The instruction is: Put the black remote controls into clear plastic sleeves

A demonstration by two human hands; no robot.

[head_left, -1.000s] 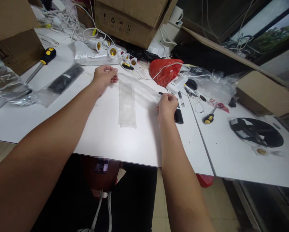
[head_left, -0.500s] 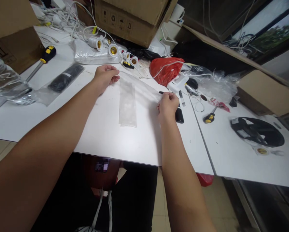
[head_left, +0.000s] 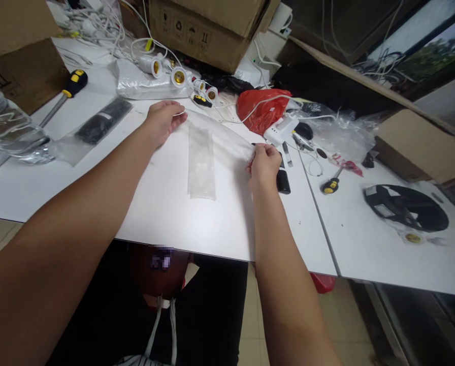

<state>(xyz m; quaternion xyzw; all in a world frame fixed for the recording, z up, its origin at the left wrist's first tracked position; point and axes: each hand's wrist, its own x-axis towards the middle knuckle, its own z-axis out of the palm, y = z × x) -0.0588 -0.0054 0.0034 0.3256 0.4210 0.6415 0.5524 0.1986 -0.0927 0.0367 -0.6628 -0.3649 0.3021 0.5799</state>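
Observation:
A clear plastic bag (head_left: 223, 133) is stretched between my two hands above the white table. My left hand (head_left: 165, 121) pinches its far left end, fingers closed. At the other end my right hand (head_left: 263, 161) grips the bag between thumb and fingers. Below and between the hands, a folded strip of clear plastic bags (head_left: 201, 170) lies flat on the table. Just right of my right hand sits a small black object (head_left: 283, 182), partly covered by the hand.
At left are a water bottle (head_left: 12, 127), a screwdriver (head_left: 73, 86) and a bagged black item (head_left: 103, 121). Lamp sockets (head_left: 179, 77), a cardboard box (head_left: 200, 33) and a red plastic bag (head_left: 261, 109) line the back. A black reel (head_left: 406, 208) lies at right.
My left hand has shifted very slightly left, and the bag between the hands sags a little differently. Both hands keep their grip.

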